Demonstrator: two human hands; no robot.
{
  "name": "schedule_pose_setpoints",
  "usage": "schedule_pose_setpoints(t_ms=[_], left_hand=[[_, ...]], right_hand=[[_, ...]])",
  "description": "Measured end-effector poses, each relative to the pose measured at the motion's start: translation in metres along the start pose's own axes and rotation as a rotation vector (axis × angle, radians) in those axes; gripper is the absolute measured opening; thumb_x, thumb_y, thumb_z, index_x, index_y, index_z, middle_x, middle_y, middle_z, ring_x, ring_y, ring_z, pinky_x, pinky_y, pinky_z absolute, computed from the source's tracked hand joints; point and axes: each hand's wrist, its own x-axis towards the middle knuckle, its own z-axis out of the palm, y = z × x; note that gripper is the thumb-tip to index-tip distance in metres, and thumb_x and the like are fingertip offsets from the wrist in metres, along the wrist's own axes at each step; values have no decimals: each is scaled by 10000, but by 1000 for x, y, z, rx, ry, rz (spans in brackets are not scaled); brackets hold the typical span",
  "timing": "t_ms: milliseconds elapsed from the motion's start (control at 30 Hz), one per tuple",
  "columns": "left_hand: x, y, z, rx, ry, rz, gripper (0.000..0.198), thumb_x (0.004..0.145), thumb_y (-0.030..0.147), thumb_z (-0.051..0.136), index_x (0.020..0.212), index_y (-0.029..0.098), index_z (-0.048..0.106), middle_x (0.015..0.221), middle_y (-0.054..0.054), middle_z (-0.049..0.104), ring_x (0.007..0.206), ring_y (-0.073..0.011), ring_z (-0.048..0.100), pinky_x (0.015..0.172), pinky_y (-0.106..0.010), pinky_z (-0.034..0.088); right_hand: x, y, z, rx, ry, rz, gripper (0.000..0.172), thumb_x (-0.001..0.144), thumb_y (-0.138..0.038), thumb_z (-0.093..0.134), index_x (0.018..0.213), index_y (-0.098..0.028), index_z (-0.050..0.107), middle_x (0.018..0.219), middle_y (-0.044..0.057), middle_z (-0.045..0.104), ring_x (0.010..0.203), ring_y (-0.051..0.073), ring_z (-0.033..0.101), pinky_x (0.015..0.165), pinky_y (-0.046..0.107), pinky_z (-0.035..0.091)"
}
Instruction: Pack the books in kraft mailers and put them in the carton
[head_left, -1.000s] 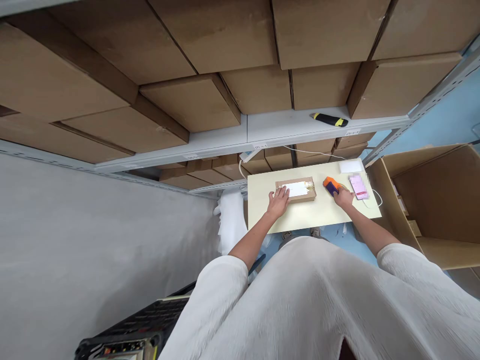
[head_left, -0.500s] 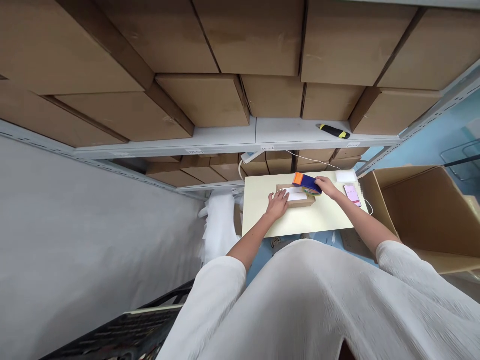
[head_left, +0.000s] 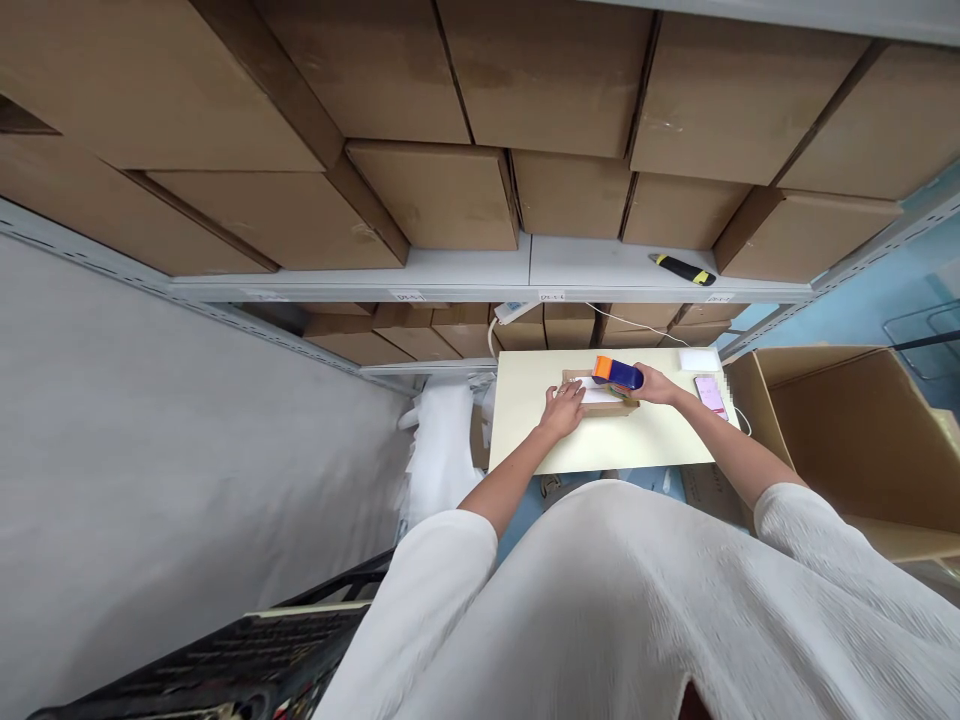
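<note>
A small flat cardboard box point(head_left: 619, 403) with a white label lies on a pale yellow table point(head_left: 600, 445). My left hand point(head_left: 564, 411) rests on the box's left end, fingers stretched flat. My right hand point(head_left: 655, 385) grips an orange and blue tape dispenser point(head_left: 616, 374) and holds it over the top of the box. Whether the dispenser touches the box is too small to tell.
A pink phone point(head_left: 709, 396) with a white cable and a white pad point(head_left: 698, 359) lie at the table's right. A black and yellow knife point(head_left: 682, 268) sits on the metal shelf point(head_left: 525, 270) among stacked cartons. A large open carton point(head_left: 855, 440) stands right. A black crate point(head_left: 247, 655) is at lower left.
My right hand lifted the tape dispenser from the table beside the phone and carried it left over the box. The left hand stayed on the box.
</note>
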Motion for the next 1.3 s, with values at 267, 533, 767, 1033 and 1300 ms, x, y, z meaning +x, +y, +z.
schedule_pose_setpoints(t_ms=[267,533,767,1033,1300], left_hand=[[17,11,-25,-358,144,-206,347,1020,213,582,1308,263,767,1443,-100,776,1385,-306,686,1248,-517,436],[65,49,-43,-1022,238,-525,217,921,271,812,1059,238,648,901,-27,806,878,-198,804,849,-313,587],[69,63,-46,-1160,219,-554,331,811,193,902,1005,229,637,853,-38,815,825,-200,811,785,-308,584],[70,59,-44,-1167,200,-576,458,672,109,949,966,234,621,784,-10,783,759,-189,765,737,-310,588],[64,36,-46,-1074,261,-617,542,684,81,893,1011,276,507,693,77,686,719,-168,730,719,-272,538]], right_hand=[[-8,20,-8,1,-4,-24,458,654,-322,899,995,-240,605,973,22,746,860,222,679,739,307,541],[-8,26,-4,81,-5,-74,487,639,-400,918,962,-242,590,903,-6,708,830,209,655,742,316,538],[-10,21,-6,73,1,-87,502,641,-394,961,960,-247,603,893,-3,728,831,212,661,732,305,539],[-12,20,-6,14,-13,-62,466,674,-327,913,1018,-235,611,989,28,765,891,230,698,773,310,552],[-11,6,-2,-37,-17,-110,508,719,-336,911,1140,-253,638,1106,45,800,976,248,729,826,322,575]])
